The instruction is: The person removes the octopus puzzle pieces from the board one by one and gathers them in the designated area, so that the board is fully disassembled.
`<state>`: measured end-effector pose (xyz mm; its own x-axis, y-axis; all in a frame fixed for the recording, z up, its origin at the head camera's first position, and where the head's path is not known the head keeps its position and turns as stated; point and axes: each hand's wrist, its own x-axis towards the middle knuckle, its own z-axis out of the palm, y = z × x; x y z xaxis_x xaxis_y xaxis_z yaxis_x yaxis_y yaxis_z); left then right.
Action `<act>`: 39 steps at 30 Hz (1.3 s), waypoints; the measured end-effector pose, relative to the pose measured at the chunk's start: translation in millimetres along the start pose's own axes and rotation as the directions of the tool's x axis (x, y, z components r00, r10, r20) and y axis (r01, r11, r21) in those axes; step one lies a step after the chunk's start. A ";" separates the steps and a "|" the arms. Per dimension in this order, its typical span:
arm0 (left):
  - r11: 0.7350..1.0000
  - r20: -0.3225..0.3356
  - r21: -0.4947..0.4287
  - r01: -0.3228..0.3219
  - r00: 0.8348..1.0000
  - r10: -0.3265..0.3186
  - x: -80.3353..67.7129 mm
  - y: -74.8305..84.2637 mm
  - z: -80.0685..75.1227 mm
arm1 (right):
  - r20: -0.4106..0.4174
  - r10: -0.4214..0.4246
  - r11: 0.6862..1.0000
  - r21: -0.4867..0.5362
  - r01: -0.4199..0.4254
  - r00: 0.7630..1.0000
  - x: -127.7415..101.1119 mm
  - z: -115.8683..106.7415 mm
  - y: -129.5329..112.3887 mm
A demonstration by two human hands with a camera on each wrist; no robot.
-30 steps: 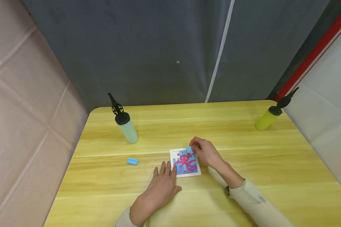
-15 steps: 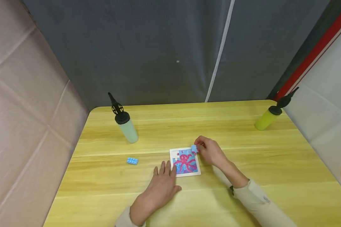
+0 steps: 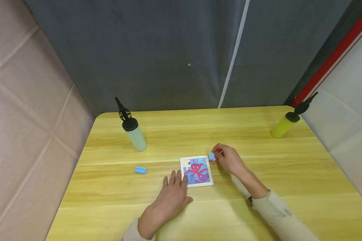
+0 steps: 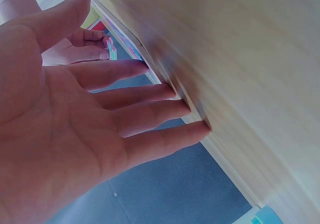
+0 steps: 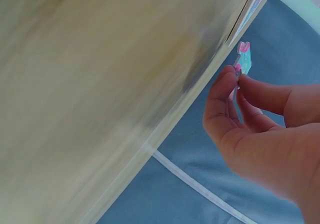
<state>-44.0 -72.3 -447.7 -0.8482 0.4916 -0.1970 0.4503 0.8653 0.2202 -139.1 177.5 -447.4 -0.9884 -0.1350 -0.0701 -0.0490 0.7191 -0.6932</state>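
Note:
A jigsaw puzzle (image 3: 198, 170) with a pink octopus on blue lies in a white square frame at the middle of the table. Bare white backing shows at its upper left corner. My left hand (image 3: 170, 197) lies flat with fingers straight, its fingertips at the frame's left edge; the left wrist view has those fingertips (image 4: 206, 129) down at the tabletop. Between thumb and fingers my right hand (image 3: 227, 160) pinches a blue and pink puzzle piece (image 3: 212, 157), just off the frame's upper right corner. That piece (image 5: 244, 59) appears edge-on in the right wrist view.
Left of the puzzle lies a blue toy brick (image 3: 140, 170). A pale green bottle (image 3: 137, 139) with a black spiked top stands behind it, and a yellow-green bottle (image 3: 280, 129) stands at the far right. Behind the table (image 3: 175, 134) hangs a dark grey curtain (image 3: 157, 60).
My right hand has moved right with the puzzle piece, from over the puzzle's upper right part to beside the frame. The left hand stays in place.

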 end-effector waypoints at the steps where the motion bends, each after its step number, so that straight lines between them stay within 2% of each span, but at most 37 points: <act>1: 1.000 0.001 0.004 0.000 1.000 0.000 0.3 -0.1 0.3 | 0.000 0.004 1.000 -0.003 -0.004 1.000 0.0 -0.8 1.1; 7: 1.000 0.007 0.009 -0.001 1.000 0.001 0.5 0.2 0.2 | 0.011 0.031 0.999 -0.035 -0.031 0.999 0.1 -5.8 7.3; 18: 0.999 0.005 -0.034 0.029 1.000 -0.029 -5.9 -2.3 0.9 | 0.057 0.008 0.998 -0.066 -0.004 0.998 8.1 -1.5 6.4; 25: 1.000 0.003 -0.018 0.024 1.000 -0.024 -7.4 -2.8 -0.4 | 0.047 0.014 0.995 -0.099 -0.009 0.999 10.3 -1.6 6.5; 32: 1.000 0.003 -0.016 0.023 1.000 -0.023 -6.5 -2.3 -0.2 | 0.053 0.022 0.996 -0.083 -0.017 0.998 9.6 -4.3 6.8; 39: 0.999 0.007 -0.021 0.027 1.000 -0.026 -4.5 0.9 2.0 | 0.026 -0.021 0.997 -0.074 0.022 0.999 3.9 -5.7 4.0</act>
<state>-39.3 -73.5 -448.5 -0.8578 0.4692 -0.2098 0.4217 0.8758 0.2346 -144.0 183.7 -446.4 -0.9831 -0.1672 -0.0742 -0.0817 0.7642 -0.6397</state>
